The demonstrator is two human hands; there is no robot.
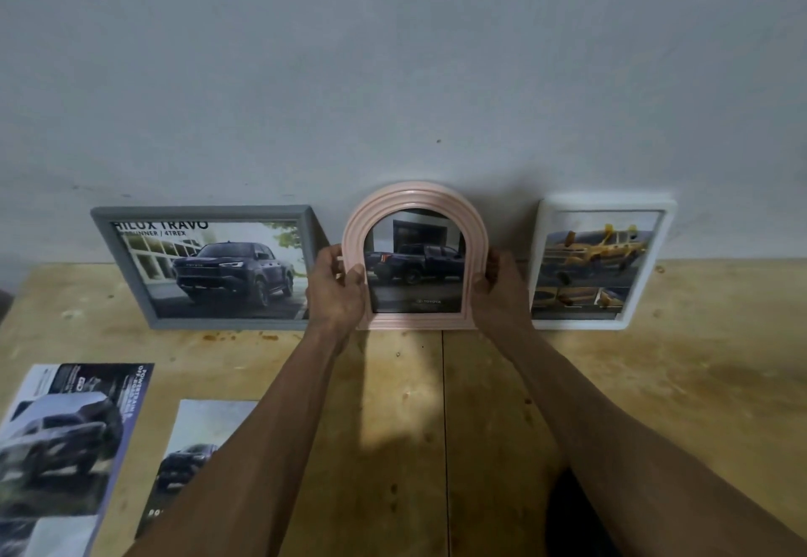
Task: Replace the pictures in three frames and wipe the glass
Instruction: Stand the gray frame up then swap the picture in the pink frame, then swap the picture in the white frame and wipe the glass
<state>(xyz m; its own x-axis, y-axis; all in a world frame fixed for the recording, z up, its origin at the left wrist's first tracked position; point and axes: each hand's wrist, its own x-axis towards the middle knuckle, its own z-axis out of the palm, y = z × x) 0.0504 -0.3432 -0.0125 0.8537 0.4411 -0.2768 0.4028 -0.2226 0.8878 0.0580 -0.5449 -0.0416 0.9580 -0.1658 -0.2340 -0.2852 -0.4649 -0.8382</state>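
Observation:
A pink arched frame (415, 198) with a dark pickup picture stands upright on the wooden table (655, 382), leaning against the wall. My left hand (336, 290) grips its left edge, thumb on the front. Its right edge is held by my right hand (498, 290). Left of it leans a grey frame (205, 212) with a dark truck picture. To its right leans a white frame (607, 202) with a yellow picture.
Two loose printed truck pictures lie on the table at the near left, a large one (61, 443) and a smaller one (196, 447) partly under my left forearm. A pale wall (393, 76) rises right behind the frames.

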